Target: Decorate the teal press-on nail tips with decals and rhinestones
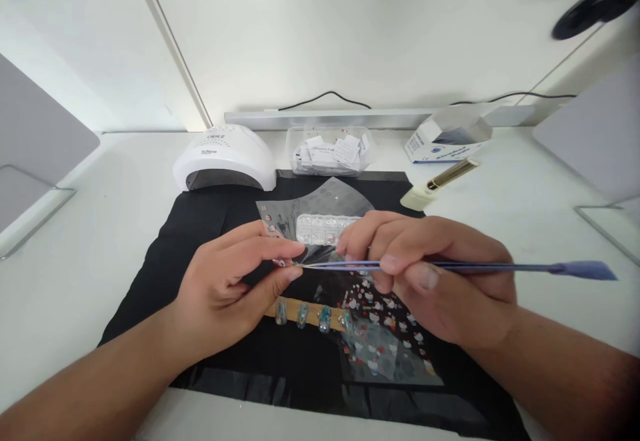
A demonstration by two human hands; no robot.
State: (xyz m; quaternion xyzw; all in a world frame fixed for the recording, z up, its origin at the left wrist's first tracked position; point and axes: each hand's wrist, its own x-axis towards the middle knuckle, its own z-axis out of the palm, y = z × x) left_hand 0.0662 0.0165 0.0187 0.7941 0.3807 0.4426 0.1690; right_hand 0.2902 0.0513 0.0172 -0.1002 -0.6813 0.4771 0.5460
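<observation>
Blue tweezers point(360, 265) lie almost level in my right hand point(435, 261), whose fingers are closed around their middle. Their thin tips reach to the fingertips of my left hand point(235, 274). Between that thumb and index finger is pinched a small red-and-white piece point(283, 263), mostly hidden, so its exact kind is unclear. Below the hands, several decorated press-on nails point(325, 319) sit along a wooden stick point(313, 313). A sticker sheet point(390, 321) with red and white cartoon figures spreads under my right hand. Behind the fingers lies a clear compartment case point(315, 229).
A black mat point(220, 361) covers the table's middle. At the back stand a white nail lamp point(225, 157), a clear tub point(295, 151) of small packets and an opened carton point(445, 141). A cream bottle with gold cap point(440, 184) lies right. Another transparent sheet point(330, 197) is behind the case.
</observation>
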